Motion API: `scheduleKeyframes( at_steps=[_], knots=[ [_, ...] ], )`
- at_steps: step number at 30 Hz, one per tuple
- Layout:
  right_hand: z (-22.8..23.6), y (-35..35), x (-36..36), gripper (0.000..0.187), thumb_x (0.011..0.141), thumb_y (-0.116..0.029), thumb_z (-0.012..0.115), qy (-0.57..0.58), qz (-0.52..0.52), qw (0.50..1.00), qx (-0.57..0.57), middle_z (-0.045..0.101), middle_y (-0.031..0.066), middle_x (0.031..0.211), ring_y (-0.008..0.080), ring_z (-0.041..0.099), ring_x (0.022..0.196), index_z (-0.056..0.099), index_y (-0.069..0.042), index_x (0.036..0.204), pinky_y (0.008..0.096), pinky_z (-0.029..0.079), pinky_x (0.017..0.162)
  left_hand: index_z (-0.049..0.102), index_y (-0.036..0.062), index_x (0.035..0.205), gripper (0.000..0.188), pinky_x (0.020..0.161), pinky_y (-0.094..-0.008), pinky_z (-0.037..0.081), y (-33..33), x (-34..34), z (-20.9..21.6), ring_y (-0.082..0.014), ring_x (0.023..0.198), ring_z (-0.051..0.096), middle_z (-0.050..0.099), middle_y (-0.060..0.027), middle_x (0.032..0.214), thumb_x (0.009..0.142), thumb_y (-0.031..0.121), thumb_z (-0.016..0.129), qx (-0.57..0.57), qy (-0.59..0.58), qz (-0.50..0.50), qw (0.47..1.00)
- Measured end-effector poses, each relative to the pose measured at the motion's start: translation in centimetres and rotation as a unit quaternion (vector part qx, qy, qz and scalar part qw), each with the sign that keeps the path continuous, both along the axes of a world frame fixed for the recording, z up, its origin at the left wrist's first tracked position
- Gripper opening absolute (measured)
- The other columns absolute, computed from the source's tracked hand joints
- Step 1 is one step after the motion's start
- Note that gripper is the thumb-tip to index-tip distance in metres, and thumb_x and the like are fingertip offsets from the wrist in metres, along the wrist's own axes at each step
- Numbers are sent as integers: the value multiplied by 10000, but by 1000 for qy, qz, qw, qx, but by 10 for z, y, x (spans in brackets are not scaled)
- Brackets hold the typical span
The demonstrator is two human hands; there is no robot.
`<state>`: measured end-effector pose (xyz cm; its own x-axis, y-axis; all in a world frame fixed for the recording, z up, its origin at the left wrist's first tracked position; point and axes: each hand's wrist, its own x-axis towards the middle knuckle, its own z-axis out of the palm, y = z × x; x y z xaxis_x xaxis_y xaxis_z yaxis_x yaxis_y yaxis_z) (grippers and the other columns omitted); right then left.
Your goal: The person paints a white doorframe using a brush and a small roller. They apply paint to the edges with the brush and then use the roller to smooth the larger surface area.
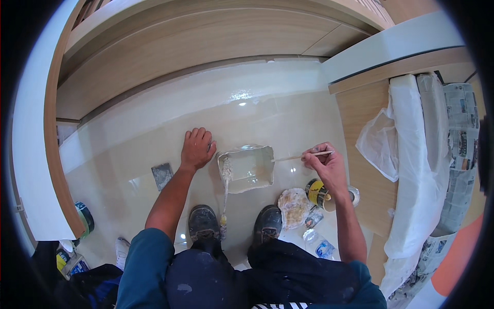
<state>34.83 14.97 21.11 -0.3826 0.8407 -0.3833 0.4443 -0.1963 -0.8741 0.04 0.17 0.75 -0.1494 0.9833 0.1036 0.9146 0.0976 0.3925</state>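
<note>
My right hand (325, 164) pinches a thin wooden stick (290, 158), which reaches left to the rim of a paint tray (247, 189); its tip looks pale. The tray holds pale, watery liquid. A paint roller (225, 193) with a spattered handle leans in the tray's left side, its fluffy head inside and its handle toward my shoes. Left of the tray, my left hand (196, 150) is low over the floor with fingers curled. Something small and dark shows by its thumb, too hidden to name. A dark square pad (162, 176) lies on the floor beside my left forearm.
By my right forearm are a yellow-and-black can (315, 191), a stained cloth (294, 207) and a clear plastic bottle (324, 249). Plastic-wrapped furniture (411, 170) and newspaper (461, 154) line the right. Wooden panels (180, 46) enclose the far side. Another person's shoe (122, 250) shows lower left.
</note>
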Motion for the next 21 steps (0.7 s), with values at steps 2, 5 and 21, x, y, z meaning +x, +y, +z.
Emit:
scheduleKeyframes(
  at_steps=[2,5,21],
  knots=[
    [1,0,1,202,955,-103,783,34,-8,999,-3,764,79,995,107,710,877,622,-27,1050,262,573,768,579,91,986,219,907,-454,417,0,1,-1,-289,1011,542,550,-101,1008,905,268,680,8,-4,-1,1000],
    [2,1,2,188,958,-58,751,54,1,998,-11,754,99,1051,116,708,907,600,-28,1065,270,581,801,579,90,985,214,905,-453,415,0,0,-1,-289,1011,543,550,-101,1008,901,257,683,9,1,0,1000],
    [24,89,8,238,995,-185,747,70,-59,994,54,754,169,1031,222,761,932,576,-29,1050,331,638,800,577,76,944,218,906,-478,414,5,0,-6,-335,1010,544,559,-128,987,874,243,698,54,-4,-19,998]
  ],
)
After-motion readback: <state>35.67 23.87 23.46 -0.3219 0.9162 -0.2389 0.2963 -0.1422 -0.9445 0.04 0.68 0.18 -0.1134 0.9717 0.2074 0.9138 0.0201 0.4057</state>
